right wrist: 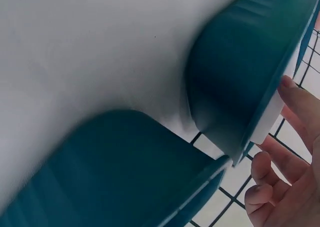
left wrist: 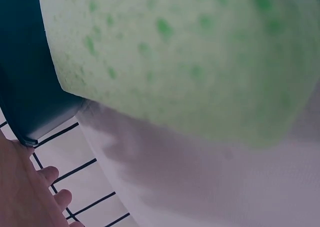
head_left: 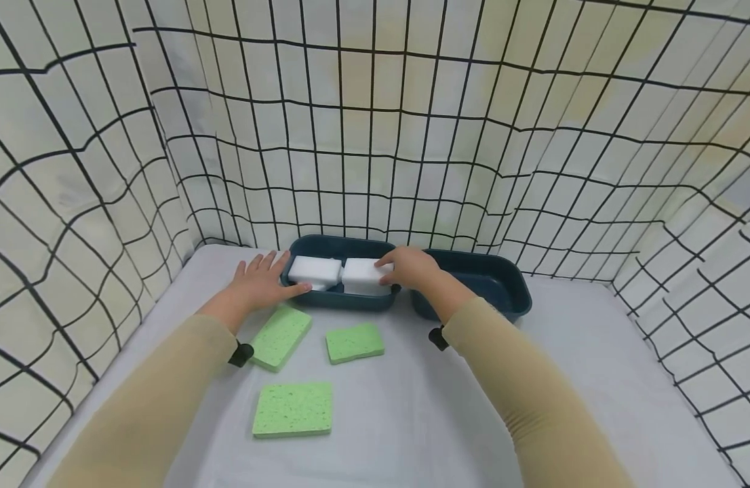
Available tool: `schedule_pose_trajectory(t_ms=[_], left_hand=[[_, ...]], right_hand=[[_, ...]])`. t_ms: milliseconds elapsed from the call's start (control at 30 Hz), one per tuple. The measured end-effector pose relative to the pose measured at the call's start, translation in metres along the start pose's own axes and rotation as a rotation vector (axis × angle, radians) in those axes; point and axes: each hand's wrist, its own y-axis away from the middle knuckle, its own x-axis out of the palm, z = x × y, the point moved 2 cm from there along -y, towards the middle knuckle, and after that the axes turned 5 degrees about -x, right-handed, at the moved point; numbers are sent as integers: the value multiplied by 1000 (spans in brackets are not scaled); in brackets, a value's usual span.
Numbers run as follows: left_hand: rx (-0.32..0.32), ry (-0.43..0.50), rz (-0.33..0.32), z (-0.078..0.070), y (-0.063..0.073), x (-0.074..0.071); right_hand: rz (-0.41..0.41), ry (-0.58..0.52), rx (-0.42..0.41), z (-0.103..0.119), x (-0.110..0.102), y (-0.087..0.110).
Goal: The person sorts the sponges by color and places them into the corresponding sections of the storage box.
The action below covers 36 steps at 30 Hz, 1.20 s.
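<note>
A dark teal bin (head_left: 357, 300) stands by the back grid and holds white sponges. Two show on top: a left white sponge (head_left: 315, 270) and a right white sponge (head_left: 361, 276), with more white partly visible beneath the left one. My right hand (head_left: 411, 268) pinches the right white sponge at its right end between thumb and fingers; the right wrist view shows the thumb (right wrist: 295, 89) against its side. At the bin's left end, my left hand (head_left: 258, 281) touches the rim with fingers spread and holds nothing.
Right of the filled bin is a second teal bin (head_left: 503, 288), partly behind my right forearm. Green sponges lie in front: one beside my left wrist (head_left: 281, 337), a smaller green sponge (head_left: 354, 342) and a nearer green sponge (head_left: 293, 409). Black wire grid (head_left: 369, 108) encloses the table's back and sides.
</note>
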Motion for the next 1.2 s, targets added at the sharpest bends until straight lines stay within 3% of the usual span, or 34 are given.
schedule_pose_trajectory(t_ms=[467, 900, 1200], left_hand=[[-4, -17, 5, -2, -3, 1], [-15, -3, 6, -4, 1, -1], [-10, 4, 7, -3, 0, 0]], right_hand=[[20, 84, -73, 1, 8, -3], [-43, -61, -55, -9, -10, 10], [-98, -177, -47, -29, -11, 26]])
